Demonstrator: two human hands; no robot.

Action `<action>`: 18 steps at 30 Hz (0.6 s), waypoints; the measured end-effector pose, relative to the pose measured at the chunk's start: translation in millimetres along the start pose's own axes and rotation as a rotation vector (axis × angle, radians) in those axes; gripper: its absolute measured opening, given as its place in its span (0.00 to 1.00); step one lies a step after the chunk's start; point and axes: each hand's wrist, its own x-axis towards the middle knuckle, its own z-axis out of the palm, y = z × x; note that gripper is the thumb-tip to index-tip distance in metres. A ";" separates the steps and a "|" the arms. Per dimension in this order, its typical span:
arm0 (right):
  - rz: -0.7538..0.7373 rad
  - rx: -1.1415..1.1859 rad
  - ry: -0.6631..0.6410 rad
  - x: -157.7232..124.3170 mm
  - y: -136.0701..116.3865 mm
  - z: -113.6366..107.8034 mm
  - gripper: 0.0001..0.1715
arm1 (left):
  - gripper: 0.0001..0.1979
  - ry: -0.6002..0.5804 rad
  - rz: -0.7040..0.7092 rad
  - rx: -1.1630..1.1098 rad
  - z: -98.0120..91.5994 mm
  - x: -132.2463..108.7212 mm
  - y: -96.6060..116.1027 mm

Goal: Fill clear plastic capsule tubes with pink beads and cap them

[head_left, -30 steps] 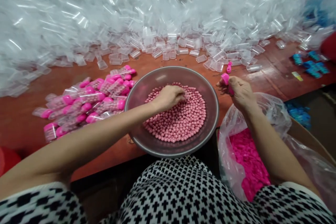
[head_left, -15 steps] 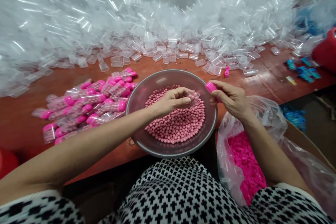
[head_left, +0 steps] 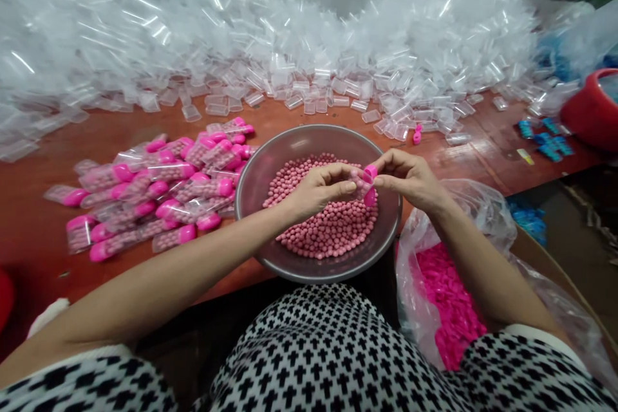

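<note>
1. Left of the metal bowl (head_left: 309,131) lies a pile of full clear tubes (head_left: 145,183) with pink caps on them.
2. A big heap of empty clear tubes (head_left: 290,45) sits behind the bowl, and lots of small pink balls (head_left: 323,232) fill the bowl.
3. The left hand (head_left: 316,188) is over the bowl. Its fingers are bent and pinch a small clear tube (head_left: 358,184).
4. The tube is above the bowl, between the two hands and touching both. Pink balls seem to be inside it.
5. A pink cap (head_left: 370,172) is at the tube's end, right by the right hand (head_left: 405,179).
6. The right hand is over the bowl's right rim. Its fingers are curled and pinch the cap.
7. Just right of the bowl and lower down is a clear bag (head_left: 425,206) full of bright pink caps (head_left: 449,302).
8. Farther right of the bowl are blue pieces (head_left: 545,145) and a red tub (head_left: 593,109).
</note>
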 end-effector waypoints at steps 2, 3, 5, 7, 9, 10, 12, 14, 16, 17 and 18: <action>-0.077 -0.001 0.079 0.1 2.7 1.4 0.17 | 0.15 0.009 0.061 0.051 -0.6 0.2 -1.8; -0.124 -0.016 0.132 -0.6 2.4 1.5 0.17 | 0.15 0.017 0.094 0.085 -0.9 0.4 -2.6; -0.218 -0.102 0.220 -3.1 -2.0 1.1 0.18 | 0.16 0.038 0.156 0.172 -1.8 0.8 -4.1; -0.302 -0.295 0.211 -5.6 -9.9 1.4 0.19 | 0.15 0.054 0.213 0.285 -2.7 1.0 -5.3; -0.382 -0.523 0.116 -6.9 -17.7 3.5 0.16 | 0.15 0.068 0.254 0.405 -3.3 0.7 -6.2; -0.417 -0.614 0.067 -7.1 -20.6 5.1 0.14 | 0.14 0.076 0.268 0.451 -3.4 0.1 -6.4; -0.463 -0.719 -0.003 -6.9 -24.2 8.8 0.13 | 0.14 0.085 0.282 0.500 -3.2 -1.6 -6.3; -0.474 -0.776 -0.025 -7.5 -25.8 12.6 0.12 | 0.14 0.097 0.296 0.517 -2.6 -3.9 -5.1; -0.491 -0.834 -0.023 -9.6 -27.1 16.2 0.11 | 0.14 0.109 0.314 0.554 -2.0 -6.1 -2.8; -0.501 -0.866 -0.021 -11.3 -27.9 18.0 0.10 | 0.13 0.119 0.329 0.582 -1.7 -6.9 -1.5; -0.512 -0.897 -0.018 -13.3 -28.7 19.8 0.09 | 0.12 0.125 0.348 0.617 -1.6 -7.5 -0.3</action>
